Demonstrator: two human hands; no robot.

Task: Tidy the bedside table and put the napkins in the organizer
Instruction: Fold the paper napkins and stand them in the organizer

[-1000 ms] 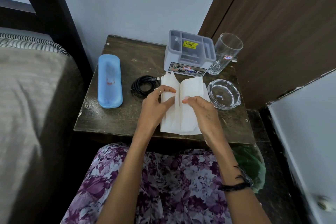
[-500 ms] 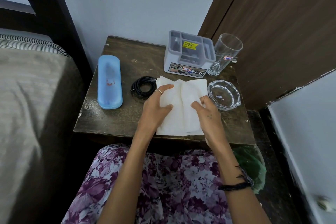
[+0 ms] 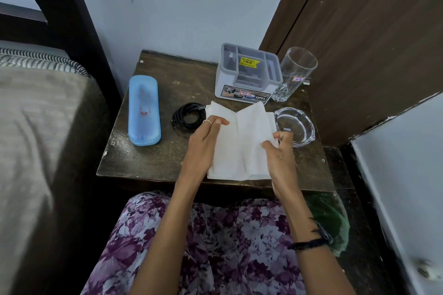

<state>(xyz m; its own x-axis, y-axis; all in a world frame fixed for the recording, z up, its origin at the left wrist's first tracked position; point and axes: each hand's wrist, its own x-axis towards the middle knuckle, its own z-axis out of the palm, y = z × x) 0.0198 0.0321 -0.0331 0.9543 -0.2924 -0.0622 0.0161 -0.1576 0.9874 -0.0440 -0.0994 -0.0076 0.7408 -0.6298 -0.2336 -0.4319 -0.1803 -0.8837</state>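
White napkins (image 3: 242,141) lie spread on the front middle of the dark wooden bedside table (image 3: 153,163), with a crease down the centre. My left hand (image 3: 203,143) holds the left edge, thumb on top of the paper. My right hand (image 3: 278,153) pinches the right edge between thumb and fingers and lifts it a little. The grey compartmented organizer (image 3: 247,74), with a yellow price sticker inside, stands at the back of the table just beyond the napkins.
A blue case (image 3: 143,110) lies on the table's left side. A coiled black cable (image 3: 188,117) sits beside the napkins. A tall glass (image 3: 294,74) stands right of the organizer, a glass ashtray (image 3: 294,126) in front of it. A bed is at left.
The napkins were unfolded and spread flatter. My right hand moved from the centre crease out to the right edge; my left hand stayed on the left part.
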